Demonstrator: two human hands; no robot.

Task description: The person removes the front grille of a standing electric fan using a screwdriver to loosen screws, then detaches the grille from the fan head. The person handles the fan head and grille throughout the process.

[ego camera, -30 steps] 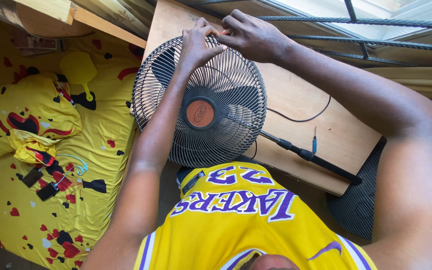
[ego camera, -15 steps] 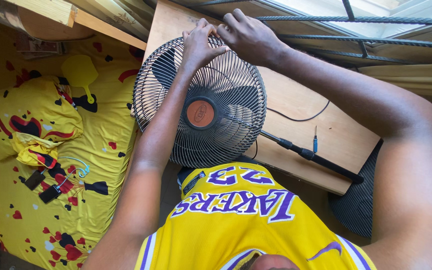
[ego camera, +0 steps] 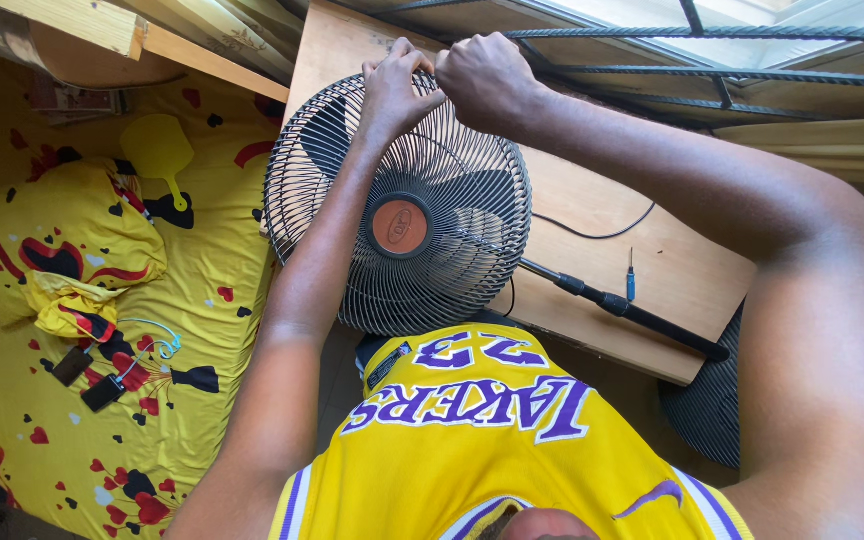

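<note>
Head view. Fan lies on its back on the wooden table, grille up, its pole running right and near. Both hands meet at the grille's far rim: left hand pinches the rim wires with curled fingers; right hand is fisted just beside it, touching, its contents hidden. A small blue screwdriver lies right of the fan, nearer the right arm.

left hand — fingers pinched | right hand — fisted | hands touching
</note>
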